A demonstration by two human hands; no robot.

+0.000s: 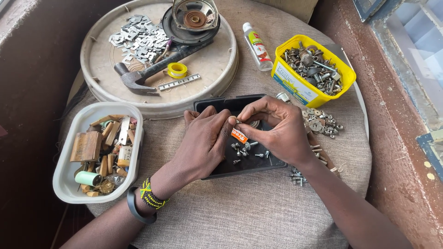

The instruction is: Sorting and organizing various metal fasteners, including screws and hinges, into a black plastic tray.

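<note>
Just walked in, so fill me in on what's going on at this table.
A person sits at a cloth-covered round table, both hands over a black tray scattered with small screws. The left hand and right hand meet above it, pinching a tiny metal part between their fingers; what it is can't be made out. A yellow tub of bolts and nuts stands to the right, a white tub of parts to the left, and a hammer lies in the round tray behind.
</note>
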